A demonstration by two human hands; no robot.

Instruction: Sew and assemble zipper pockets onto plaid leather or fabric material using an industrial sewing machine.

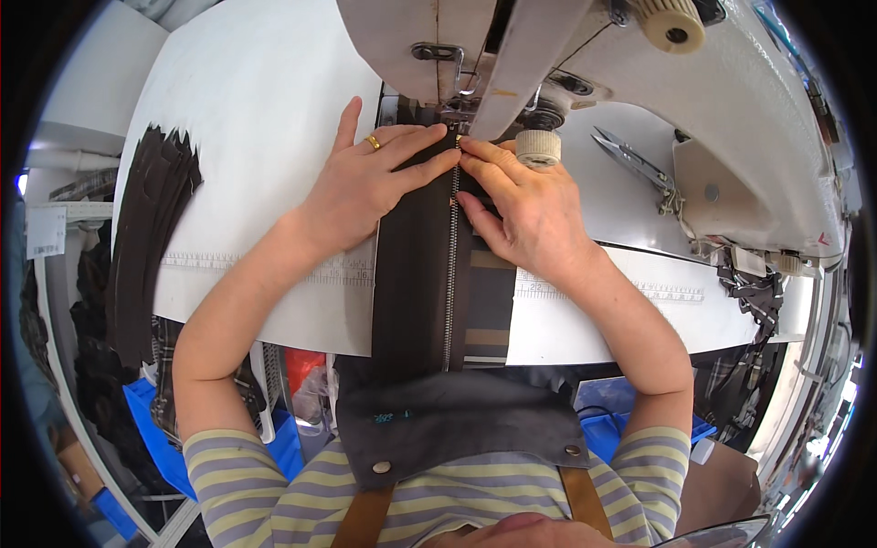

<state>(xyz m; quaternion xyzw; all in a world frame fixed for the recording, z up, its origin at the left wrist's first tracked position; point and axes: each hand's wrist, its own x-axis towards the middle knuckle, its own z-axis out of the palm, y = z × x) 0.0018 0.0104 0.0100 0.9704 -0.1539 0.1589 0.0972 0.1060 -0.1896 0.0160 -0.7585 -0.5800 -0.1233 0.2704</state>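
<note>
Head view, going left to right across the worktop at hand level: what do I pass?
Stack of dark fabric strips → left hand → metal-toothed zipper → right hand → scissors.

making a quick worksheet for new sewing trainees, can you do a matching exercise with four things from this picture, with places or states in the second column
Column one
1. metal zipper
2. pile of dark strips
3. scissors
4. left hand

Column two
A. lying to the right of the right hand
B. wearing a gold ring
C. running lengthwise between the two forearms
D. on the left side of the white table

Pairs: 1-C, 2-D, 3-A, 4-B
</note>
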